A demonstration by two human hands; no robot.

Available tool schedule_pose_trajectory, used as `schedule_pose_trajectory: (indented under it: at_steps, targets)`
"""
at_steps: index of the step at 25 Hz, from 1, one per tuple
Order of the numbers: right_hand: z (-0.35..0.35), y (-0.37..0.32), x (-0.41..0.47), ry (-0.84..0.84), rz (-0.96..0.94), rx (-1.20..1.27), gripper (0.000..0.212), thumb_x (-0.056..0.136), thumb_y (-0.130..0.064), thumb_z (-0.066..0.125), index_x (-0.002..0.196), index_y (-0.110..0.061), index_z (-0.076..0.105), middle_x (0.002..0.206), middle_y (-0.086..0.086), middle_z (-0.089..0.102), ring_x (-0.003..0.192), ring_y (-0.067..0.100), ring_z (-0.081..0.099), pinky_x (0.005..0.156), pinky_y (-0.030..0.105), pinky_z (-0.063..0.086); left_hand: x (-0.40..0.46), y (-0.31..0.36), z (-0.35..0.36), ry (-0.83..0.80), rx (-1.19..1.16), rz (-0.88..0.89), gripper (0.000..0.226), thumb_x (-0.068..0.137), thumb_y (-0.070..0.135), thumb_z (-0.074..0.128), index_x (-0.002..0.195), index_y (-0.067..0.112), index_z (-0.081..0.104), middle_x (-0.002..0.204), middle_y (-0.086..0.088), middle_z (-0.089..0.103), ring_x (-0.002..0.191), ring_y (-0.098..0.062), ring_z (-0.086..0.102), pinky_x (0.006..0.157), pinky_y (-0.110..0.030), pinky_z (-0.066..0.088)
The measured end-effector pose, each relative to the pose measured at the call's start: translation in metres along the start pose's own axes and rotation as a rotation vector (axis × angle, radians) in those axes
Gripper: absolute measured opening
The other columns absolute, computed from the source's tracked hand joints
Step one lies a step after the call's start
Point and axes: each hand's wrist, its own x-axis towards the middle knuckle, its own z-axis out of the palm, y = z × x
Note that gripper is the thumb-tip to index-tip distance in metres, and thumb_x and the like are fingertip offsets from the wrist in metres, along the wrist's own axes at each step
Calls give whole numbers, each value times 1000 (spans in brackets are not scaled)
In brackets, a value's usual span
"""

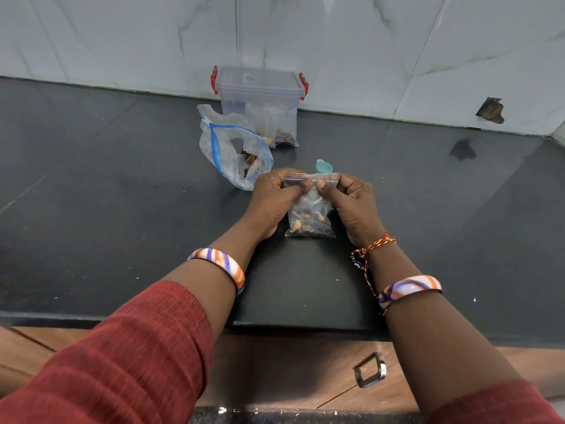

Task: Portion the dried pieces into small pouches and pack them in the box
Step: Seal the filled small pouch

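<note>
Small pouch [310,209] held upright on dark counter [122,179], directly before person. Top seal strip pinched from both ends: left hand [275,197] and right hand [351,200] both clamped on it, thumbs nearly meeting.

Risk judged: seal left partly unpressed, causing dried pieces [305,221] to spill during packing; pouch tipped if grip slackened.

Count: one pouch in hand; one large zip bag [232,148] of stock; one lidded box [260,96], pouches visible inside, number indistinct; one teal scoop [324,166].

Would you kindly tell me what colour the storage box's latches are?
Red, on the storage box; clearest in the head view.
</note>
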Motion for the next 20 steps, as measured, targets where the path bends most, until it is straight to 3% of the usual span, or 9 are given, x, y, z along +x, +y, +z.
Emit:
schedule_pose_trajectory:
  at_steps: [4, 6, 10, 15, 18, 20]
  targets:
    - [-1, -1, 0, 61, 26, 68, 20, 91, -9, 56, 80, -13, 72, 68, 2, 70, 71, 27, 60, 70, 36, 52, 3, -1, 0, 63, -161, -69, 11, 87, -3, 58, 90, 2, 67, 78, -6, 69, 78, -18, 64, 83, -36, 55]
    - [0, -3, 0, 61, 47, 74, 20, 91, -9, 55, 79, -10, 71, 67, 2, 71, 68, 21, 64, 70, 34, 55, 3, -2, 0, 106, -175, -64, 10, 86, -4, 58, 88, 0, 67, 68, 0, 70, 73, -15, 65, 78, -33, 57]
    - [0, -3, 1, 71, 56, 41, 24, 94, -11, 51, 76, -5, 67, 77, 21, 60, 75, 33, 54, 71, 43, 50, 3, -1, 1, 97, -165, -79, 14, 89, -1, 55, 86, 3, 68, 70, 0, 70, 73, -15, 65, 79, -35, 57]
    - [-1, -3, 2, 92, 83, 34, 26, 96, -14, 48, 80, -5, 67, 72, 16, 58, 71, 28, 51, 62, 29, 47, 6, 2, 0, 81, -256, -136, 15, 92, 9, 53, 88, 5, 67, 71, -2, 71, 69, -12, 67, 65, -24, 59]
    - [-3, -5, 0, 26, 38, 31, 14, 90, -9, 56, 83, -7, 69, 71, 10, 68, 70, 25, 61, 65, 30, 52, 3, 1, -3, -6, -252, -67, 11, 83, -4, 62, 84, 6, 66, 69, 1, 73, 68, -11, 70, 69, -25, 59]
    - [-3, -7, -1, -9, 35, 60, 10, 86, -4, 60, 85, -9, 69, 68, -3, 73, 67, 11, 69, 66, 23, 57, 3, 0, -4, -19, -221, -42, 15, 80, -8, 63, 83, 7, 66, 71, 1, 74, 71, -12, 70, 73, -27, 59]
